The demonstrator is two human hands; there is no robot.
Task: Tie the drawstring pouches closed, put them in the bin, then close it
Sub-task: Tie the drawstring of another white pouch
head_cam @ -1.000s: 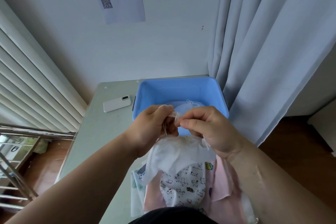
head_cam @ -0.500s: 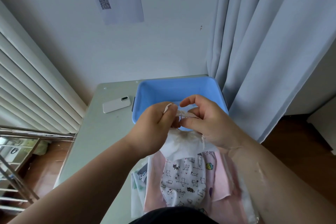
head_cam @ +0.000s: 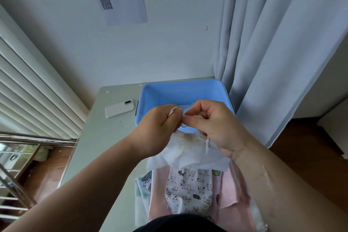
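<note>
Your two hands meet over the middle of the table (head_cam: 105,137), working the cord (head_cam: 172,111) of a white pouch (head_cam: 188,154). The pouch hangs from the cord with its gathered neck just before the near wall of the blue bin (head_cam: 180,90), which stands at the table's far right corner. Its lower part drapes over a cat-print pouch (head_cam: 188,188) and a pink pouch (head_cam: 227,188) lying at the near edge.

The likeliest trouble is the cord. It is thin, and only a small loop shows between your fingertips, so it could slip out before the knot is drawn tight and leave the neck loose. One cord end dangles free under your right wrist and could get caught in the knot. A hard upward pull would lift the white pouch and might drag the pouches under it toward the near edge. A phone (head_cam: 119,108) lies near the far left edge, just beside the bin, where a sweeping elbow could reach it. No lid is in view.

Your left hand (head_cam: 160,124) is raised, knuckles up, with thumb and forefinger pinching a cord end that pokes out above them. Your right hand (head_cam: 212,124) faces it with fingers curled, pinching the cord where the two hands touch.
</note>
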